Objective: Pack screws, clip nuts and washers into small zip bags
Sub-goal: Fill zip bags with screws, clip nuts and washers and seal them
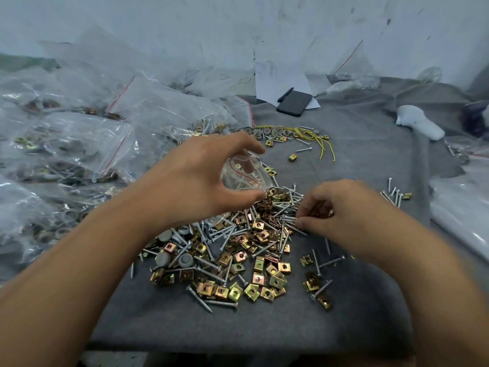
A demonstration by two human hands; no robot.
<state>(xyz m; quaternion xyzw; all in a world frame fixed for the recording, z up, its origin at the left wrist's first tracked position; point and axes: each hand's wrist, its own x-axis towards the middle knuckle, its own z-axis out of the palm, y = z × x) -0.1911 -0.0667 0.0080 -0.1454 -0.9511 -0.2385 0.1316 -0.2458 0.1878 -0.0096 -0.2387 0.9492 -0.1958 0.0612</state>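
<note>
While the left hand (201, 178) holds a small clear zip bag (244, 173) between curled thumb and fingers just above the far edge of the heap, the right hand (336, 210) pinches at screws (287, 217) on the heap's 3 o'clock side — whether one is actually gripped I cannot tell, as the fingers are blurred. Silver screws and brass-coloured clip nuts (254, 290) lie mixed in one heap on the grey cloth (344, 327), with grey washers (165, 235) at its 9 o'clock edge. Another row of grey washers (267, 132) sits at 12 o'clock, beside some yellow wire (315, 136). Filled zip bags (79, 139) pile up from 9 to 11 o'clock — a black phone (295, 102) and a pen (285, 95) rest on paper at about 1 o'clock.
</note>
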